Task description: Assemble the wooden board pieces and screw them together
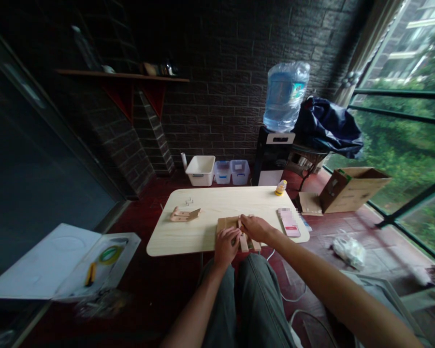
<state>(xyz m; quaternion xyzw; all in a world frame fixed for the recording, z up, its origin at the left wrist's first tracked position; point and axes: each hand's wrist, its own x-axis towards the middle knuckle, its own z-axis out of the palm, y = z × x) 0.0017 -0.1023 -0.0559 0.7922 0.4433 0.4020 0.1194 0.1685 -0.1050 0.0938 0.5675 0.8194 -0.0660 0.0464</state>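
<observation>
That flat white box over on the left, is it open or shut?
The white box is open: its lid is folded back, and a green-and-yellow coil and a yellow tool show inside.

Place: apparently a room in a home
Wall [217, 106]: dark brick, with a wooden shelf [123, 74]
Window [402, 93]: green frame, curtain [373, 34], trees [398, 128] outside
Water dispenser [271, 154]: wrapped bottle [284, 99] on top
Floor [137, 222]: red, tubs [200, 166], cardboard box [351, 193]
</observation>
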